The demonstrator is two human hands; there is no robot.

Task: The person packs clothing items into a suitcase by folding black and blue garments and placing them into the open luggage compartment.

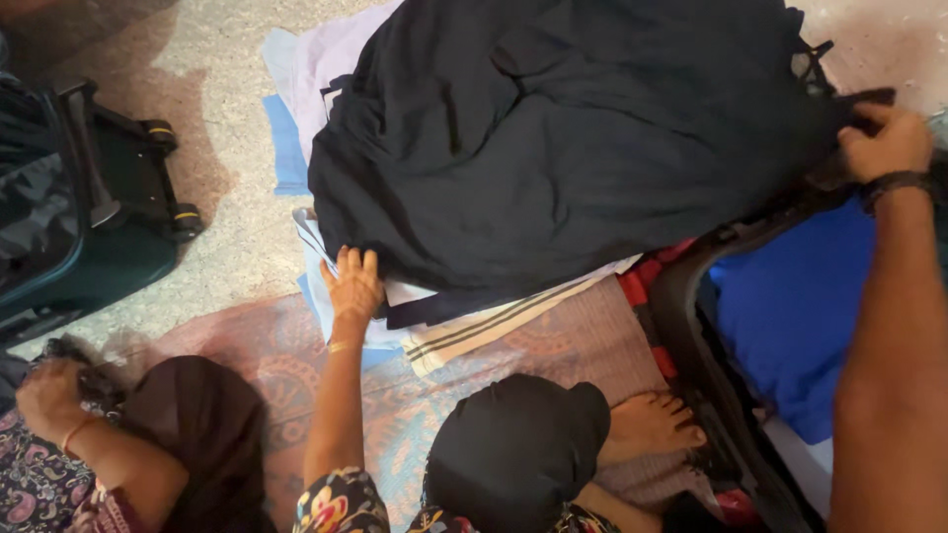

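Several folded clothes [474,326] lie stacked on a patterned mat [583,341] on the floor [227,69], with a large black garment [573,148] spread loosely over the top of the pile. The person's right hand [886,141], a dark wristband [894,185] at the wrist, grips the far right edge of that garment, its fingers curled and pinching the cloth. The left hand is out of the frame, so its state cannot be told.

A co-worker's hand [353,281], reaching from a floral sleeve, rests with fingers spread flat on the near left corner of the pile, just beside the black garment's hem. Another seated person's hand [44,395] is closed on something dark at the lower left; what it is cannot be made out.

An open suitcase [691,326] sits just right of the stack, with a blue cloth [790,306] already inside it and a bare foot [647,424] resting at its rim. A second, dark teal suitcase [99,227] stands well apart at the left.

Judging from the scene, the work looks partly done: some cloth is in the case, the stack is outside it, and the black garment is not yet folded flat.
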